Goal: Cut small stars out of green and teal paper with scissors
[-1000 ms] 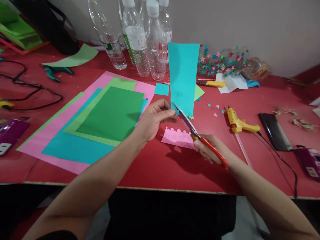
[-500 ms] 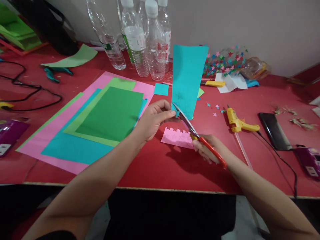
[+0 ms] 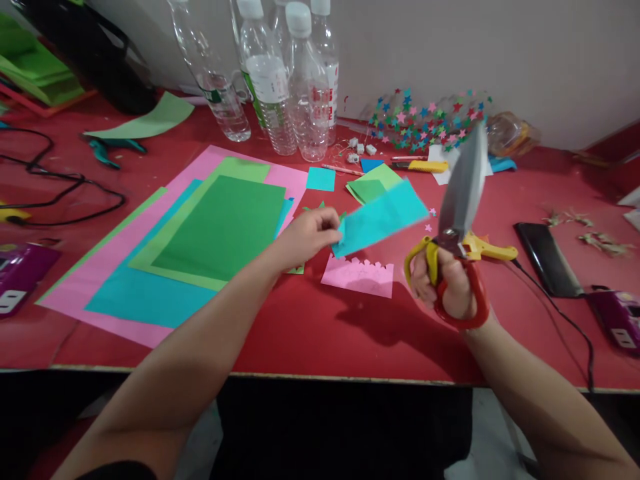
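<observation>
My left hand [image 3: 316, 230] is closed, its fingers and thumb pinching one end of a turquoise paper strip [image 3: 383, 217] that slants up to the right above the table. In my right hand [image 3: 445, 277] are scissors [image 3: 463, 193] with one red and one yellow handle loop; their blades point up, blurred, and look closed. Below the turquoise strip a pink paper piece [image 3: 357, 279] with a jagged top edge lies flat. Green cut paper shows partly behind and under my left hand.
Stacked coloured sheets [image 3: 220, 227] cover the table's left. Plastic bottles [image 3: 310, 93] stand along the wall near a pile of small paper stars [image 3: 425, 120]. A yellow glue gun [image 3: 493, 251], its cord, and a black phone [image 3: 545, 257] lie right. A yellow cutter [image 3: 427, 166] is behind.
The scissors have left the turquoise strip, moving right and turning blades-up. The strip has swung down from upright to a slant, uncovering green paper and small white pieces behind it.
</observation>
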The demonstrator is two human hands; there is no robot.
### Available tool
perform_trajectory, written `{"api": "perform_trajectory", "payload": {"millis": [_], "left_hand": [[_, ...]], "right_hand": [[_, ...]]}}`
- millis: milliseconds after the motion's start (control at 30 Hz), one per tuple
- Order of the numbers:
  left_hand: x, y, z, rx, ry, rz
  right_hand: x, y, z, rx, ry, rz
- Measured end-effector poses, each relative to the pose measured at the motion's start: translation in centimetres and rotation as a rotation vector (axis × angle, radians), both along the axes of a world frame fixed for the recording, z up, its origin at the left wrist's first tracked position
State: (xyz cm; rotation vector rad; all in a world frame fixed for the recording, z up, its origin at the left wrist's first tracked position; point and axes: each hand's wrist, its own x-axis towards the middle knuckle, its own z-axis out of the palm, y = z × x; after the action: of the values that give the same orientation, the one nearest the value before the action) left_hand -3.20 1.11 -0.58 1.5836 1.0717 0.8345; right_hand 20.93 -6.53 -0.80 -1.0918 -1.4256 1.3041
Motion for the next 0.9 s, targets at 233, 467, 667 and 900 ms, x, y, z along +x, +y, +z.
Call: {"api": "perform_trajectory", "payload": {"millis": [233, 467, 667, 900], "left_hand": [[0.3, -1.0, 0.2, -0.038, 0.358, -0.508], [0.4, -1.2, 0.0, 0.104, 0.47, -0.538], [0.9, -2.0, 0.8, 0.08, 0.503, -0.639], [1.8, -2.9, 0.5, 0.043, 0.436, -0.579]], "right_hand": [[0.2, 1.6, 0.0, -0.117, 0.06, -0.103], [-1.0, 0.7, 0.5, -0.204, -0.313, -0.071], [-1.7, 0.3, 0.1, -0.183, -0.46, 0.051], [-2.4, 0.1, -0.8, -0.12, -0.529, 0.123]]}}
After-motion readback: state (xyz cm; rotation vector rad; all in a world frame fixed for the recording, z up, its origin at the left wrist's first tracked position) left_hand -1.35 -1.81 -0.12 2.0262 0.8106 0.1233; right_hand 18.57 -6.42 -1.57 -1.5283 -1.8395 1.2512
